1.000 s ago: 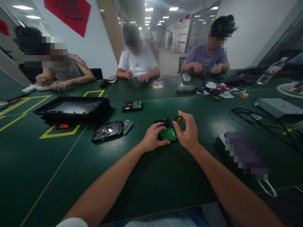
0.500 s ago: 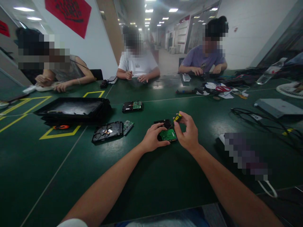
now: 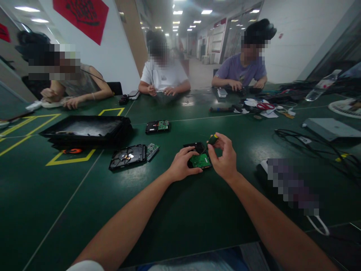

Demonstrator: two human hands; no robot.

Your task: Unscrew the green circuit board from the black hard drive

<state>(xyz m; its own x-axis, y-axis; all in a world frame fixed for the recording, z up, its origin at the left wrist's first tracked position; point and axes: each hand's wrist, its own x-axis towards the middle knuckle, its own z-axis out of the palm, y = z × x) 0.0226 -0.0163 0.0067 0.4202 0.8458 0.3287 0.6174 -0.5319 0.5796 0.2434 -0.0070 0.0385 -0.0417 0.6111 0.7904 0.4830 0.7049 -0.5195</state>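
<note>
A black hard drive (image 3: 199,155) with a green circuit board facing up lies on the dark green table (image 3: 180,210). My left hand (image 3: 182,164) grips its left side, fingers curled over the edge. My right hand (image 3: 224,155) pinches a small screwdriver with a yellow and black handle (image 3: 212,139), its tip pointing down at the drive's far end.
An opened drive (image 3: 128,156) with a loose green board (image 3: 152,150) lies to the left, another drive (image 3: 157,126) beyond it, and a black tray (image 3: 87,129) further left. Three people sit at the far side. Cables (image 3: 313,145) and a grey box (image 3: 331,128) lie to the right.
My right hand has turned the screwdriver slightly and lifted its handle a little. My left hand stays on the drive.
</note>
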